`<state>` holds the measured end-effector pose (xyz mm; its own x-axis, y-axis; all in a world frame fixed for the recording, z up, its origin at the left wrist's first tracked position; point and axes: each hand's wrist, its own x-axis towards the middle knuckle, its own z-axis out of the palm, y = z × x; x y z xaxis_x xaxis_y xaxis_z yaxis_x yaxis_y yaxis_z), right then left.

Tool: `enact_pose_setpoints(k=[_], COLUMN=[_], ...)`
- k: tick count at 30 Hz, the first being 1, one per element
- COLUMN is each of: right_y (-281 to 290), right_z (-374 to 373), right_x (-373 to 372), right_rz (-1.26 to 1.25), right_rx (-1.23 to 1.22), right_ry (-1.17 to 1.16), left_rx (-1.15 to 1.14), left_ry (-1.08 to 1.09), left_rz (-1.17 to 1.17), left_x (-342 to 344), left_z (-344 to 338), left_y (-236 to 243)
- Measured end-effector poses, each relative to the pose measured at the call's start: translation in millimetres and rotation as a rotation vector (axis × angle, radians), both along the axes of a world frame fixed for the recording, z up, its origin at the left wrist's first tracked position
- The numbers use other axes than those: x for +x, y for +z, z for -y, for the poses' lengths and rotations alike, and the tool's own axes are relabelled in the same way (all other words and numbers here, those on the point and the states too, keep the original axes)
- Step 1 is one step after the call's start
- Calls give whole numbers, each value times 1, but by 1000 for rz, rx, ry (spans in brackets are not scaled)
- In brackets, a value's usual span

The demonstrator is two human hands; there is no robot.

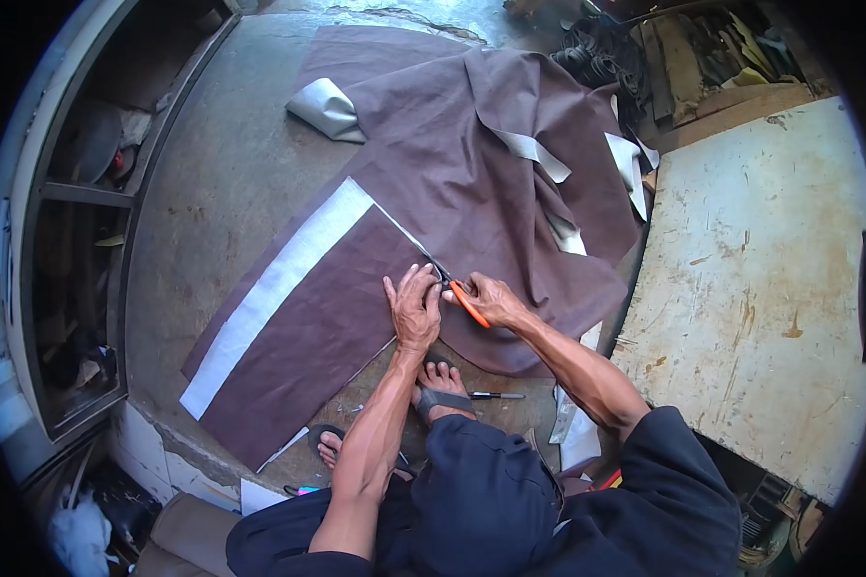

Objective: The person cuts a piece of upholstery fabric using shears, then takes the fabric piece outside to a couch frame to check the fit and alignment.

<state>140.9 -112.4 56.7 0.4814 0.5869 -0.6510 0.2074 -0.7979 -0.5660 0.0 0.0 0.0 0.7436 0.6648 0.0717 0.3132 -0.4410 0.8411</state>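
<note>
A large brown sheet point(433, 173) of leather-like material, pale on its underside, spreads over the floor in front of me. My right hand point(491, 300) grips a pair of scissors point(470, 308) by the orange handles. Their dark blades sit at the near end of a slit running up and left through the material. To the left of the slit lies a flat brown panel point(313, 332) with a long pale band point(284, 288) along it. My left hand point(417, 310) rests on this panel beside the blades, its fingers extended; it holds nothing that I can see.
A worn pale board point(751, 288) stands at the right. An open-fronted cabinet point(130, 288) lines the left. Dark scraps point(601, 62) are heaped at the back right. Near my sandalled foot point(443, 389) lie a pen point(497, 395) and pale offcuts point(579, 440).
</note>
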Motion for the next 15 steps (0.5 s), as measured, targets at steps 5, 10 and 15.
enact_pose_setpoints(k=[5, 10, 15], right_y=[-2, -3, -11], right_z=[0, -13, -13], right_x=[4, -1, 1], right_rz=[-11, 23, -2], right_rx=[-5, 55, 19], right_ry=[38, -31, -1], left_rx=[-113, -158, -334], left_ry=[62, 54, 50], left_rz=[43, 83, 89], left_x=[-1, -1, -5], left_z=[-1, -6, -15], left_y=[-1, 7, 10])
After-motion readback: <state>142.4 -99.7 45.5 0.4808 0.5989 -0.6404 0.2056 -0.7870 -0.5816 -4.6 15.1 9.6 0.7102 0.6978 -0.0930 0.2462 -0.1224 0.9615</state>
